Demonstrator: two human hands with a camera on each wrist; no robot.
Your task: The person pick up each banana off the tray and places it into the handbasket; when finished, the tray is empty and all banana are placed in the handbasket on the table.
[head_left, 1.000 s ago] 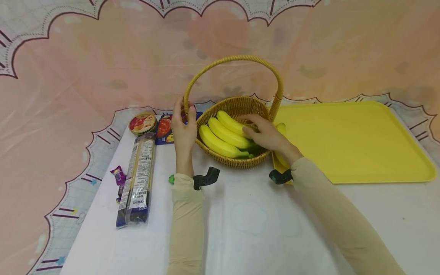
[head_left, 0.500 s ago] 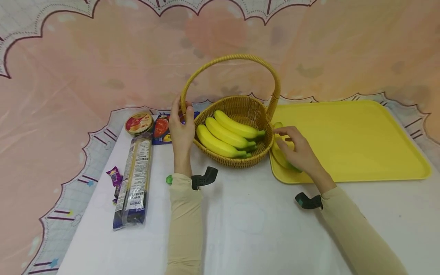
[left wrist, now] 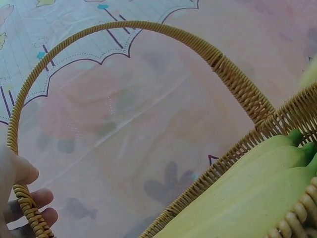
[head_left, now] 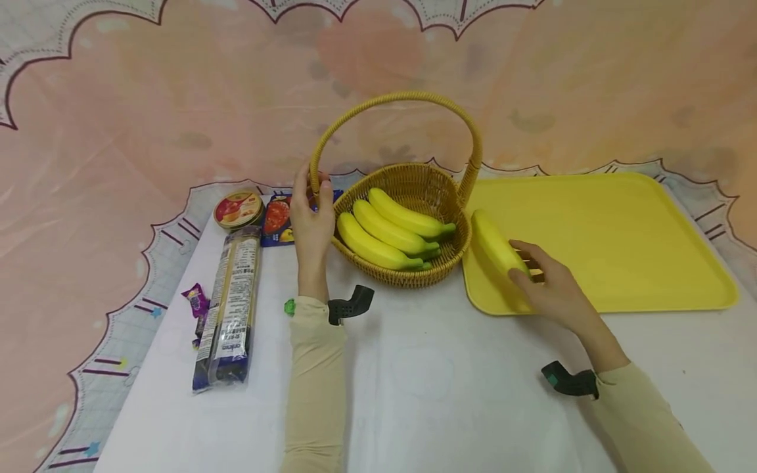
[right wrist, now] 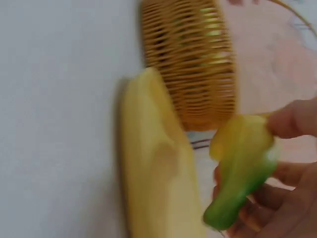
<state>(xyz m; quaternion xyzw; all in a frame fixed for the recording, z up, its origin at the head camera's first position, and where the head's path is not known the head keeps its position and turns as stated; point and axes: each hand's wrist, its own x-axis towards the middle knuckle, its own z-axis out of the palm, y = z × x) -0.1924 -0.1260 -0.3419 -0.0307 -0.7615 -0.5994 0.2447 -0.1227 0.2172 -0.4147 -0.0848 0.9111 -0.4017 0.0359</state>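
A woven basket with a tall arched handle stands at the back of the table, several yellow bananas with green stem ends lying in it. My left hand grips the lower left part of the handle; in the left wrist view thumb and fingers lie either side of it. To the basket's right, my right hand pinches another banana near its green end, above the left part of a yellow tray. Its other end points toward the basket.
Left of the basket are a round tin, a dark blue packet partly behind my left hand, a long clear-wrapped package and small purple-wrapped sweets. A patterned cloth rises behind the table.
My right hand has left the basket, reached the banana on the tray's left end, taken hold of it and drawn right and toward me. The left hand keeps its grip on the handle.
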